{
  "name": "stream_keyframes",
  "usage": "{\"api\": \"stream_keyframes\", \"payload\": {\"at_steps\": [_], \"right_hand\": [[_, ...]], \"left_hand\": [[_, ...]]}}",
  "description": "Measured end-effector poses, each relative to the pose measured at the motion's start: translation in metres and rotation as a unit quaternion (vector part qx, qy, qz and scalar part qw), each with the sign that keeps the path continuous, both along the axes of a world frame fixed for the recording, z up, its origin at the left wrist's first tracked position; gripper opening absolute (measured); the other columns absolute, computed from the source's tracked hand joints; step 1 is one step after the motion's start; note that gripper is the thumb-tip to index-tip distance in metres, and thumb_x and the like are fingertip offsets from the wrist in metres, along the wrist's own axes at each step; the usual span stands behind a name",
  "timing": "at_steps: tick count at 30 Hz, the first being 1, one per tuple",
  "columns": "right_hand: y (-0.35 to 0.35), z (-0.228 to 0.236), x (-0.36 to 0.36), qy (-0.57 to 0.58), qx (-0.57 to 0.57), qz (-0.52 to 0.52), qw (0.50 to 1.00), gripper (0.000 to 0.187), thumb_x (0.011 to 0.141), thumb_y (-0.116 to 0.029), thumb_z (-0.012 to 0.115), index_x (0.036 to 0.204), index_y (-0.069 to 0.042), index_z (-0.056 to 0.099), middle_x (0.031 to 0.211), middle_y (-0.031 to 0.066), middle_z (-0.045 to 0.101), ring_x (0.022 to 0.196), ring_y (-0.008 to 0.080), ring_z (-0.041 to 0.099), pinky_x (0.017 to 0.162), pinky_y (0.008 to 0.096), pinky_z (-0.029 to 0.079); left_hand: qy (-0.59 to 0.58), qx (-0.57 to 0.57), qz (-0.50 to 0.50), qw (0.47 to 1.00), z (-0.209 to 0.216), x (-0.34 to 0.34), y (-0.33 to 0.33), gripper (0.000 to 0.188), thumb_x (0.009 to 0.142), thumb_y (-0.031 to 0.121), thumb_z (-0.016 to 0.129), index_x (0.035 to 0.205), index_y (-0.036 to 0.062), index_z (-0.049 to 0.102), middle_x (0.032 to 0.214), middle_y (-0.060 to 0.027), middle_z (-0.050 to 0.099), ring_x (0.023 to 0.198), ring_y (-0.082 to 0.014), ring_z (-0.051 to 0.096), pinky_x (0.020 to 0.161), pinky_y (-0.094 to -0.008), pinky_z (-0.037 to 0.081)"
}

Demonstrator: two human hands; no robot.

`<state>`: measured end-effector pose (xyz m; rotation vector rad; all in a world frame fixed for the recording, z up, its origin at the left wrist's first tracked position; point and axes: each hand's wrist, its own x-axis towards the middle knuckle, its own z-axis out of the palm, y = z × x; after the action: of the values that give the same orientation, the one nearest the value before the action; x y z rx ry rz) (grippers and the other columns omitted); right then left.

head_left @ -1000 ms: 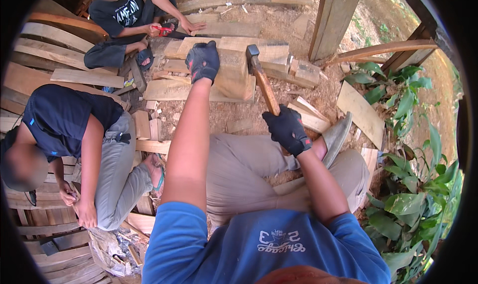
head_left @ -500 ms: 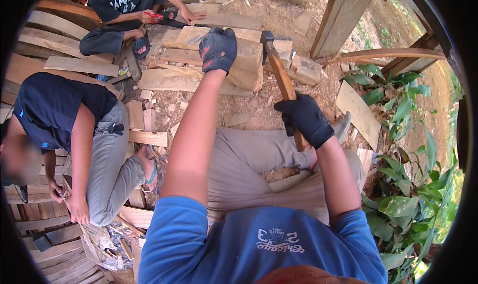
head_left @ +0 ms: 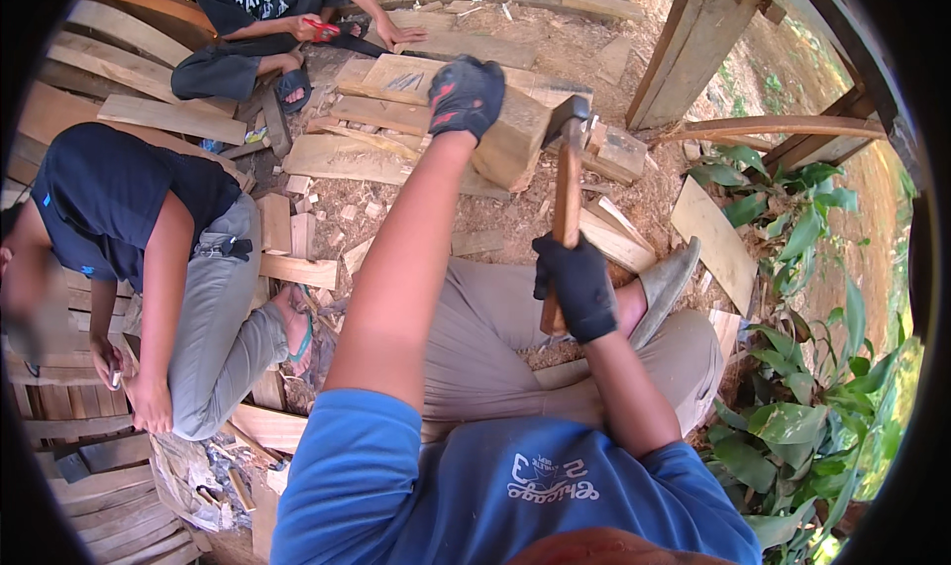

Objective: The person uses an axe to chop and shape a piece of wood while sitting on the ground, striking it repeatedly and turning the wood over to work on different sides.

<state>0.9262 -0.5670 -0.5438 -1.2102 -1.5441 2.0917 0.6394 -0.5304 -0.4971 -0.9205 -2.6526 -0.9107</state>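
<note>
My left hand [head_left: 466, 98], in a black glove with red marks, is closed over the top of a thick wooden block [head_left: 515, 137]. The block lies across other timber in front of me, its cut end toward the right. My right hand [head_left: 577, 286], also black-gloved, is wrapped round the lower wooden handle of an adze [head_left: 567, 189]. Its dark metal head stands upright just right of the block's end, the blade slanting toward the wood. Whether the blade touches the block I cannot tell.
Boards [head_left: 396, 119] and wood chips surround the block. At left a person [head_left: 149, 208] in a dark shirt sits bent over; another person [head_left: 267, 30] farther off holds a red-handled tool. A wooden post [head_left: 698, 45] and leafy plants [head_left: 792, 416] stand at right.
The adze's head has shifted right, and its handle is now more upright. My right hand has moved left and nearer to me. My left hand stays on the block as the view shifts.
</note>
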Motion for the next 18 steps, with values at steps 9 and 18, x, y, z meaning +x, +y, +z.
{"api": "stream_keyframes", "payload": {"at_steps": [9,18], "right_hand": [[0.037,0.116,0.063,0.186,0.074,-0.164,0.966,0.015,0.104,-0.019,0.068,0.109,-0.005,0.062,0.070,0.0032,0.055,0.055,0.0146,0.053,0.052,0.0320,0.047],[0.040,0.012,0.022,-0.112,0.164,-0.027,0.980,0.046,0.100,-0.042,0.073,0.087,0.002,0.069,0.065,0.0097,0.069,0.055,0.0194,0.070,0.054,0.0351,0.055]], "left_hand": [[-0.045,-0.023,0.007,0.999,-0.002,-0.001,0.025,0.052,0.095,0.046,0.055,0.106,0.0024,0.082,0.114,-0.0274,0.076,0.110,-0.0467,0.073,0.101,-0.0533,0.055],[-0.026,-0.012,0.016,0.999,-0.006,0.005,0.032,0.050,0.097,0.043,0.052,0.107,0.0041,0.082,0.112,-0.0271,0.077,0.108,-0.0470,0.073,0.100,-0.0539,0.055]]}}
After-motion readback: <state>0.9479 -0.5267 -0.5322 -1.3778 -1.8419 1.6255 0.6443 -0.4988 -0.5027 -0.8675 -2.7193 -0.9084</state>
